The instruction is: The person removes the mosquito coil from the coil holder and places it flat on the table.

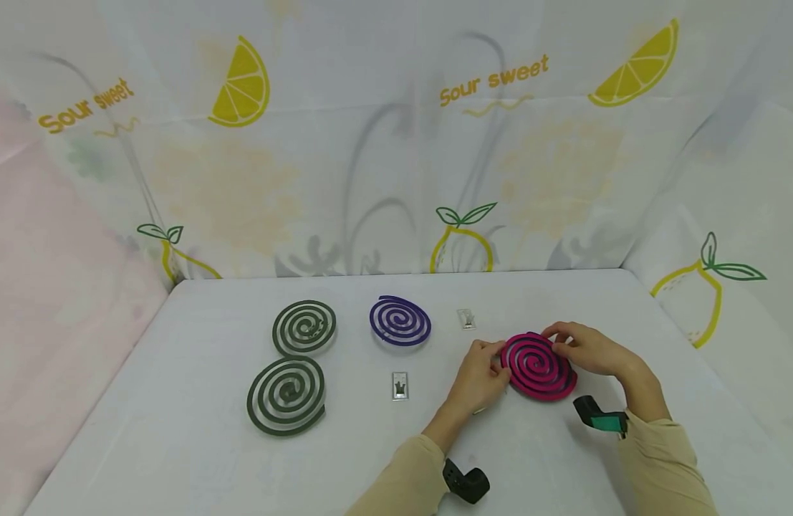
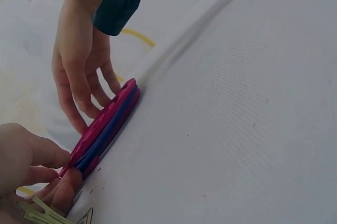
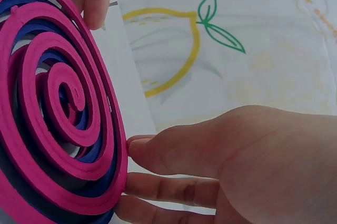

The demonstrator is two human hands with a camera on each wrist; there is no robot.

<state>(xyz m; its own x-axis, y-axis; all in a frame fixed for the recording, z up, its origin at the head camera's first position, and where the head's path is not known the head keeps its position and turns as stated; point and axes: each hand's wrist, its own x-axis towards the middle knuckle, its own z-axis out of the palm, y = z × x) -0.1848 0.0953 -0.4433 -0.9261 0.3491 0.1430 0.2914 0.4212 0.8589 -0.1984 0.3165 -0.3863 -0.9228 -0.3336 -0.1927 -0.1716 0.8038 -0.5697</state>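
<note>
A stack of pink and blue mosquito coils (image 1: 524, 389) is between my two hands, pink on top and blue showing beneath. My left hand (image 1: 478, 378) pinches its left edge, thumb above and fingers underneath in the left wrist view. At the far right edge, my right hand (image 1: 586, 349) holds the rim between thumb and fingers, as the right wrist view shows. Seen from the left wrist, the stacked coils (image 2: 107, 124) lie close over the table with layers flush. A thin metal piece (image 2: 45, 214) lies just by my left hand, mostly hidden in the head view.
Two dark green coils (image 1: 258, 413) lie at the left, one behind the other. A purple coil (image 1: 424, 326) sits at the back middle. Flat metal coil stands lie on the table: one stand (image 1: 400, 394) in the middle, another stand (image 1: 466, 319) farther back. A printed cloth (image 1: 332, 179) hangs behind.
</note>
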